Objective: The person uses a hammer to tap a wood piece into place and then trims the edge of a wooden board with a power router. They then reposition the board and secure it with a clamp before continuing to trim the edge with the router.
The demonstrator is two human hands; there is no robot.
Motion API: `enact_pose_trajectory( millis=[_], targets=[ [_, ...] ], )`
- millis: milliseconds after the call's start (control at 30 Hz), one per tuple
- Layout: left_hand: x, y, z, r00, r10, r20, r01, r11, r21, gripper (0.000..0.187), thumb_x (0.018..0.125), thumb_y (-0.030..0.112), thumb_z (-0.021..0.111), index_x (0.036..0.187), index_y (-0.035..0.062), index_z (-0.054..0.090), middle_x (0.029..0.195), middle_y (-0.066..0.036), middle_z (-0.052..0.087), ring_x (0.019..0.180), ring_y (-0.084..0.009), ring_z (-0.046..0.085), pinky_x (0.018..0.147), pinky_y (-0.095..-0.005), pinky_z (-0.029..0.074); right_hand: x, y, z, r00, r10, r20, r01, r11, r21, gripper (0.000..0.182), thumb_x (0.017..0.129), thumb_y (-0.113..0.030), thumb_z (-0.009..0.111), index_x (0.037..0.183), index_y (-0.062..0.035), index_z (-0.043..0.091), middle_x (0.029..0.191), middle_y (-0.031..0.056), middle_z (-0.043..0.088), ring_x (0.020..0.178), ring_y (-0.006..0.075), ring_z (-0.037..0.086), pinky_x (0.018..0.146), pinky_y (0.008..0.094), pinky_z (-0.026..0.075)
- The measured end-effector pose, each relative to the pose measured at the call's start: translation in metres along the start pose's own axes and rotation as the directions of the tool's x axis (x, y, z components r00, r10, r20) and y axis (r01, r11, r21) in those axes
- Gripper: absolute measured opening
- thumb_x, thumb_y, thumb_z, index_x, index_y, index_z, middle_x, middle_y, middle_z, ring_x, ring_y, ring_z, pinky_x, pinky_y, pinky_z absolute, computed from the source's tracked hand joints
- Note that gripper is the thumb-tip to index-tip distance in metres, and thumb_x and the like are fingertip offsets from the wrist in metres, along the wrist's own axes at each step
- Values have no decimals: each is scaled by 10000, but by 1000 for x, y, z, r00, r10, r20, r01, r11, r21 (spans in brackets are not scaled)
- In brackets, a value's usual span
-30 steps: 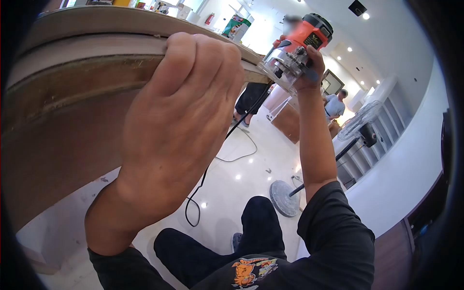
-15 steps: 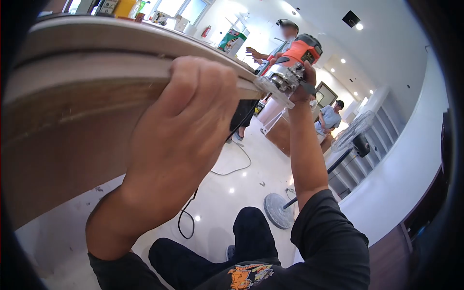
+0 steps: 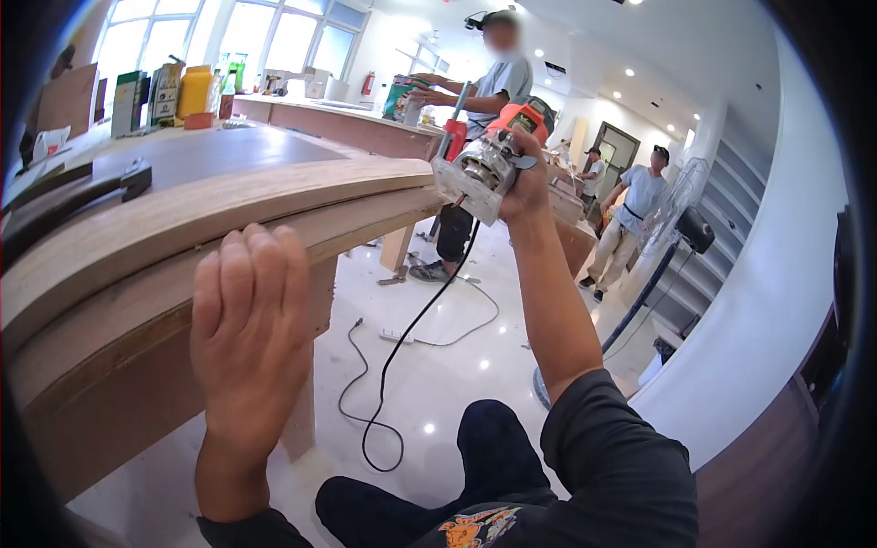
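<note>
My left hand [image 3: 251, 320] rests on the layered edge of a curved wooden piece [image 3: 320, 194], its fingers together and bent over the groove between the layers. The wood lies along the edge of a workbench [image 3: 210, 151]. In my right hand [image 3: 527, 183] is a red and black router [image 3: 498, 151], tilted, with its clear base plate beside the far end of the wood. A bit shows below that plate. From the tool a black cord [image 3: 425, 315] hangs down to the floor.
A hammer-like tool [image 3: 132, 178] lies on the bench, with a yellow container [image 3: 195, 91] and boxes behind. One person [image 3: 498, 78] stands across the bench; another person [image 3: 647, 192] stands farther back near a stand fan [image 3: 694, 228]. A power strip [image 3: 396, 336] lies on the floor.
The view has risen and shows more bench top. My left hand now sits lower and farther left in view, and the router appears lower and left. The farther person, earlier lower, now stands upright.
</note>
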State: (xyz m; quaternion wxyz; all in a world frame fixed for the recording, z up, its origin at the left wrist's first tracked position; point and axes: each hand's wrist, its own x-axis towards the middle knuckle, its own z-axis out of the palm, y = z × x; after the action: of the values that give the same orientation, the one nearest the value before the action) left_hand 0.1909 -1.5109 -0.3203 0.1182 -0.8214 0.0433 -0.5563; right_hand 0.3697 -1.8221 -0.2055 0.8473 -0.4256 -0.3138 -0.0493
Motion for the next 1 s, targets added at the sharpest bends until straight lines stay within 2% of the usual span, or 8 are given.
enact_pose_trajectory(
  millis=[167,267,433,567,700,833,933,1000],
  targets=[
    [-1,-3,5,999,-33,37,34,999,-21,443,890,156,637,1310,63,534,1277,-95,563,1255,-256,487,1123,-403,319,-12,-18,-15,997,-71,-35,71,997,10,246,875,-295,706,995,-96,626,880,68,690,808,223,699,772,430,604],
    [-2,1,1,999,-30,36,31,999,-30,470,884,159,664,1322,60,525,1288,-102,558,1260,-260,486,1122,-406,320,-21,-35,-26,988,-143,-62,141,989,-43,221,880,-261,719,990,-107,604,857,54,675,781,206,689,754,413,597],
    [-2,3,4,999,-47,17,47,998,-31,432,919,186,618,1324,62,533,1289,-93,558,1260,-242,489,1117,-396,317,-25,-43,-33,978,-175,-118,167,983,-72,211,901,-260,716,978,-113,587,840,48,667,777,203,686,741,410,594],
    [-2,3,6,999,-49,4,49,999,1,445,910,209,637,1325,78,543,1287,-75,565,1261,-227,493,1112,-391,317,-23,-45,-46,952,-177,-251,163,984,-78,201,906,-282,725,956,-112,629,853,59,679,770,217,687,746,413,596],
    [-2,6,8,998,-67,1,67,998,16,476,887,227,673,1325,94,545,1287,-63,574,1262,-225,497,1111,-394,314,-27,-47,-65,941,-141,-307,146,989,-7,221,906,-324,735,948,-124,650,870,71,700,775,239,702,748,452,608],
    [-1,9,7,995,-93,26,92,995,31,487,889,248,676,1333,101,542,1299,-57,575,1263,-225,497,1109,-397,311,-37,-41,-84,879,-103,-466,165,982,95,243,891,-361,748,958,-148,650,906,72,707,802,269,707,785,495,605],
    [-1,9,7,993,-107,53,105,993,53,495,896,264,670,1346,105,537,1317,-55,570,1264,-226,498,1105,-397,313,-51,-32,-87,839,-39,-542,130,983,130,255,842,-358,777,854,-163,612,813,42,664,723,247,676,714,474,588],
    [-2,9,8,993,-105,53,102,992,70,489,906,276,661,1350,107,540,1321,-53,573,1255,-228,506,1100,-397,318,-58,-27,-101,824,-51,-565,170,972,161,233,844,-334,757,880,-151,616,826,49,668,749,251,677,736,478,581]
  ],
)
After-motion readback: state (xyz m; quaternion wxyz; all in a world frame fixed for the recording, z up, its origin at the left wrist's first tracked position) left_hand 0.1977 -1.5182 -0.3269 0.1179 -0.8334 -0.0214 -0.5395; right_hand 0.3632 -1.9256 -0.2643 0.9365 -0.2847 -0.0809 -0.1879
